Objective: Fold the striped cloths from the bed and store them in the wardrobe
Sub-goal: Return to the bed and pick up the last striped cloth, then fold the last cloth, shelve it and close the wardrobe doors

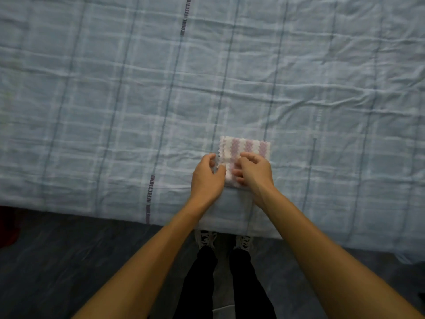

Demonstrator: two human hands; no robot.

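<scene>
A small folded cloth [243, 147] with purple and white stripes lies on the bed [138, 100], close to its near edge. My left hand [207, 178] pinches the cloth's left edge between thumb and fingers. My right hand [253, 171] rests on top of the cloth's near half with curled fingers pressing or gripping the fabric. The hands cover the cloth's lower part. No other striped cloth and no wardrobe are in view.
The bed carries a wrinkled light-blue checked sheet that fills most of the view. Its near edge [161, 221] runs across in front of my legs and shoes [207, 239]. Dark floor lies below, with something red [8, 226] at the far left.
</scene>
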